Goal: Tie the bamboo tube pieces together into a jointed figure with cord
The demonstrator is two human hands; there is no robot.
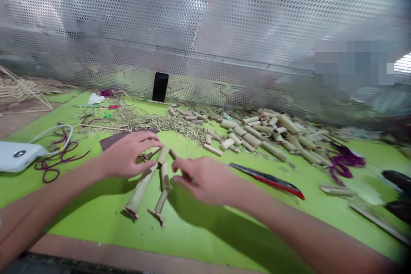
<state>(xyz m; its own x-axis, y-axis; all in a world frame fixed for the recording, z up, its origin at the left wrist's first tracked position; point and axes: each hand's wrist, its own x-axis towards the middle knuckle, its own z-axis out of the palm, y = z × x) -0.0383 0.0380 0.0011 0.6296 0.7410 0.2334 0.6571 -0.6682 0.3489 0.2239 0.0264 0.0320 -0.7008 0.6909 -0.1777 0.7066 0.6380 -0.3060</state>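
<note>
Here, a small jointed figure of pale bamboo tubes strung on purple cord point(150, 184) is laid flat on the green table point(199, 231), its two legs pointing toward the near edge. Its upper part is touched by the left hand point(126, 154), fingers spread and lightly curled over the top segments, while the right hand point(201, 177) is held just beside it, fingertips pinched at a short tube. The tubes are judged light and stiff, the joints loose and floppy, so the rigid segments are better gripped than the cord. A red-and-black knife point(269, 179) and a heap of cut bamboo pieces point(272, 135) are seen beyond.
</note>
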